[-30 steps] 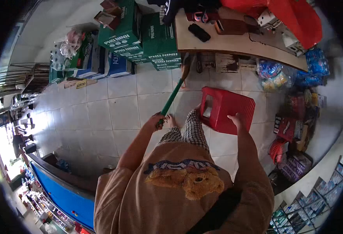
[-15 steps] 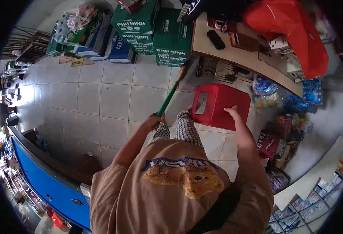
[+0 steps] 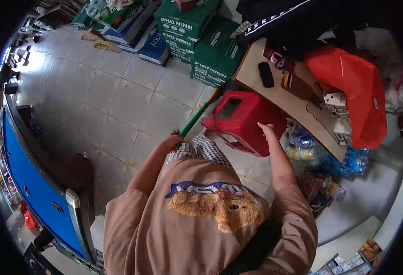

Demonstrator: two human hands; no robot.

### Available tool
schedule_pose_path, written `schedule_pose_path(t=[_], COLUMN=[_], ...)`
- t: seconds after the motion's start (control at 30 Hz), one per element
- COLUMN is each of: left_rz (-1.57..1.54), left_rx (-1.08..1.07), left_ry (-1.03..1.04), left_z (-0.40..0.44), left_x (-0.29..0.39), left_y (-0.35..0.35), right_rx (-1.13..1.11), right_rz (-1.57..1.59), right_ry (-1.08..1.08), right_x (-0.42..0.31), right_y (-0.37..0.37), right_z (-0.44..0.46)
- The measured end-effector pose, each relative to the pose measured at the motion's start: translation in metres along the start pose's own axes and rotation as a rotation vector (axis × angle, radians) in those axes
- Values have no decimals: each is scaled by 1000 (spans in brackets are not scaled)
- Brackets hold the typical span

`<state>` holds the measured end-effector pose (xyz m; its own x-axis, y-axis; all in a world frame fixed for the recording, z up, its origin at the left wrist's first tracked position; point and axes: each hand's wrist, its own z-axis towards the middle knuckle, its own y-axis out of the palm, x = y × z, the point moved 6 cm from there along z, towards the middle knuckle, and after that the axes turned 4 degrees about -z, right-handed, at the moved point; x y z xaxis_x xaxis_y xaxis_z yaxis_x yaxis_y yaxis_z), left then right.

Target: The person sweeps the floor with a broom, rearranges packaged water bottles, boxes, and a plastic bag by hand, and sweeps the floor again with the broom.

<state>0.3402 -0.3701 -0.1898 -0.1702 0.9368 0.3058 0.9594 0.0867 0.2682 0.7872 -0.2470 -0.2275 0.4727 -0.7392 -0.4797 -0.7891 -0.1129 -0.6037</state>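
Observation:
My left hand [image 3: 175,140] is wrapped round the green handle [image 3: 193,122] of a broom-like tool. The handle slants away from me, and its far end lies beside the table's corner, where its head is hard to make out. A red plastic stool [image 3: 252,120] is tilted in front of my legs, its openings showing. My right hand [image 3: 266,130] is at the stool's right side, with fingers on its edge.
Stacked green boxes [image 3: 214,48] and a blue box [image 3: 154,47] stand ahead. A table [image 3: 255,68] with a red bag [image 3: 348,91] is at the right, plastic-wrapped packs [image 3: 302,143] below it. A blue pool table [image 3: 38,176] is at the left.
The view has turned to the right. The red stool has tipped and shifted nearer the table's corner and the green handle. Both hands keep their places on handle and stool.

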Motion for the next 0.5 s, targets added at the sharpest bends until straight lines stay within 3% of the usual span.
schedule_pose_path(t=[0.23, 0.3, 0.5], left_rz=[-79, 50, 150], left_rx=[67, 167, 136], left_ry=[37, 44, -4], left_z=[-2, 2, 4], left_x=[-7, -4, 12], left_y=[6, 0, -15], right_rx=[-78, -87, -105], right_rz=[80, 113, 115], right_ry=[147, 181, 246], right_x=[-27, -35, -48], right_y=[16, 15, 27], right_z=[-3, -7, -6])
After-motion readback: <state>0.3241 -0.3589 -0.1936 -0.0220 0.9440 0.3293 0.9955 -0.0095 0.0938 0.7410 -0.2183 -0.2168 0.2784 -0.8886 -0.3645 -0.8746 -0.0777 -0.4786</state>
